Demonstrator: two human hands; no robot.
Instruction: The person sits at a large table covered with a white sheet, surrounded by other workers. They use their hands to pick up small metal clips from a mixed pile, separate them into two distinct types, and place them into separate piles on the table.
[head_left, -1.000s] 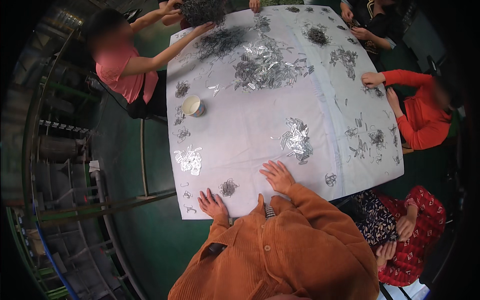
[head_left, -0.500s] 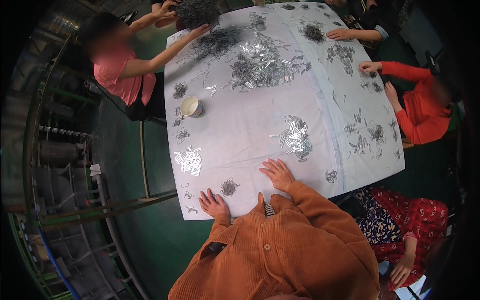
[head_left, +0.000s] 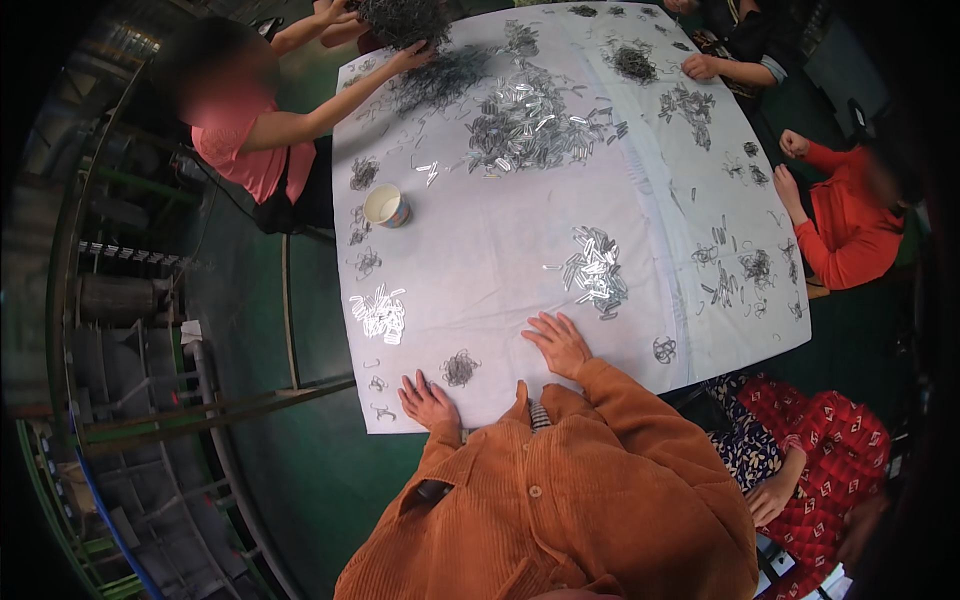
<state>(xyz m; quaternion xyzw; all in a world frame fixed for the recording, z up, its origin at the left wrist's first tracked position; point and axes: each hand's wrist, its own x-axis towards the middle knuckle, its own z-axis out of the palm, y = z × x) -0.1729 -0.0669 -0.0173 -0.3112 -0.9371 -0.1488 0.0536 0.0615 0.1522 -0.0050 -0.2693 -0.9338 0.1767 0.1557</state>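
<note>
My left hand (head_left: 428,403) lies flat near the table's front edge, fingers spread, holding nothing. Just right of its fingertips is a small heap of dark, bent wire hooks (head_left: 459,369). My right hand (head_left: 557,345) also rests palm down on the white-covered table (head_left: 490,240), fingers apart and no object in it. Beyond its fingertips lies a pile of shiny, narrow metal loop-shaped pieces (head_left: 597,270). A similar bright pile (head_left: 378,315) sits by the left edge, farther off than my left hand.
A white tub (head_left: 387,207) stands near the left edge. A large heap of metal pieces (head_left: 530,125) covers the far middle. At far left, a co-worker in pink holds a dark wire tangle (head_left: 405,22). Other people sit along the right side, beside small hook piles (head_left: 756,266).
My hands stay nearly in place. The co-worker in red at the right has lifted a hand off the table. The person in the red patterned garment at lower right has shifted their arm.
</note>
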